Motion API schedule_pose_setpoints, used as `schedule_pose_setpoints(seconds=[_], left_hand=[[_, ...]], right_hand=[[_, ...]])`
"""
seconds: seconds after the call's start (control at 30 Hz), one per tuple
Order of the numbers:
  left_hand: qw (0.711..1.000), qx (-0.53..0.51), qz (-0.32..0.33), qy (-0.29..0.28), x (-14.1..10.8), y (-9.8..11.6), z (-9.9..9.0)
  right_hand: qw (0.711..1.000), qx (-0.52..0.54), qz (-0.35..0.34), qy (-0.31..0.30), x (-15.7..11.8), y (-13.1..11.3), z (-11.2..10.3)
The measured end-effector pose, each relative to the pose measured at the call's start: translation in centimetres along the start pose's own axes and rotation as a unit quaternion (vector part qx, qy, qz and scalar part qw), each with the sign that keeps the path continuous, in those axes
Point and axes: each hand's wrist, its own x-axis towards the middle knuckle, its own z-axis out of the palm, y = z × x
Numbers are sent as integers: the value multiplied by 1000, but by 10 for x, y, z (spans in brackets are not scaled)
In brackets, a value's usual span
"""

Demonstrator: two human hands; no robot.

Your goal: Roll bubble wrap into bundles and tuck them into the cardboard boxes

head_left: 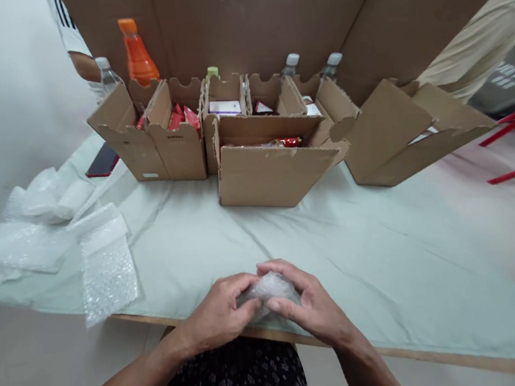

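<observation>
A small bundle of clear bubble wrap (274, 286) rests at the table's front edge, between my two hands. My left hand (222, 310) grips its left side, the thumb along the near side and the fingers curled round the far side. From the right, my right hand (306, 300) closes over it in the same way, its thumb pressed on the near face. What lies inside the wrap, if anything, cannot be made out. Flat bubble wrap bags (106, 261) lie to the left, one hanging over the front edge.
Open cardboard boxes (255, 177) stand in a row across the back, several holding red packets (182, 117) or small boxes. Behind them are an orange bottle (140, 60) and clear bottles. A dark phone (102, 161) lies back left. Two other people are partly visible beyond a tall cardboard panel (240, 19).
</observation>
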Motion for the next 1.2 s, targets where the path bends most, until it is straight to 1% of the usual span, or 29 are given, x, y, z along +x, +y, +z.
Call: schedule_pose_setpoints(seconds=[0.07, 0.13, 0.17, 0.2, 0.23, 0.27, 0.3, 0.37, 0.4, 0.43, 0.47, 0.5, 0.57, 0.6, 0.7, 0.77, 0.83, 0.93, 1.0, 1.07, 1.13, 1.2], left_hand=[[999, 31, 7, -11, 3, 0, 1], [998, 65, 17, -14, 9, -1, -2], [996, 87, 34, -8, 13, 0, -7], [992, 113, 61, 10, 17, 2, -13], [984, 145, 97, 42, 23, 6, -21], [969, 182, 138, 89, 31, 12, -31], [948, 220, 180, 145, 41, 19, -41], [890, 290, 244, 254, 66, 36, -63], [861, 318, 265, 297, 81, 43, -73], [837, 338, 279, 328, 97, 49, -82], [821, 351, 286, 347, 112, 54, -89], [812, 360, 287, 358, 126, 56, -94], [805, 363, 287, 370, 147, 55, -97], [804, 359, 289, 376, 152, 52, -96], [797, 332, 316, 392, 155, 43, -88], [790, 312, 342, 402, 151, 39, -82], [780, 296, 364, 414, 148, 36, -79], [771, 282, 386, 420, 149, 34, -80], [771, 274, 395, 418, 150, 33, -80], [771, 266, 399, 419, 151, 32, -79], [770, 257, 402, 425, 150, 31, -77], [765, 249, 407, 432, 149, 31, -75]], right_hand=[[1000, -3, -10, -27, 2, -4, -4], [999, -31, -12, -14, 2, -5, -7], [999, -50, -9, 1, 2, -5, -10], [997, -70, -4, 16, 2, -5, -13], [996, -88, 0, 29, 2, -6, -17], [994, -104, 3, 42, 2, -6, -22], [992, -117, 3, 54, 2, -8, -28], [987, -136, -4, 83, 5, -13, -42], [985, -142, -11, 101, 6, -17, -49], [981, -146, -18, 124, 9, -22, -56], [978, -148, -22, 149, 11, -27, -63], [973, -147, -27, 177, 14, -34, -69], [960, -141, -43, 238, 21, -49, -81], [951, -137, -52, 273, 25, -57, -86], [913, -130, -103, 374, 46, -80, -99], [891, -139, -151, 406, 68, -90, -106], [883, -154, -197, 397, 94, -94, -113], [888, -192, -225, 353, 132, -93, -121], [897, -219, -219, 316, 151, -93, -123], [908, -236, -204, 279, 162, -95, -123], [918, -249, -184, 249, 168, -99, -123], [922, -273, -163, 223, 172, -104, -125]])
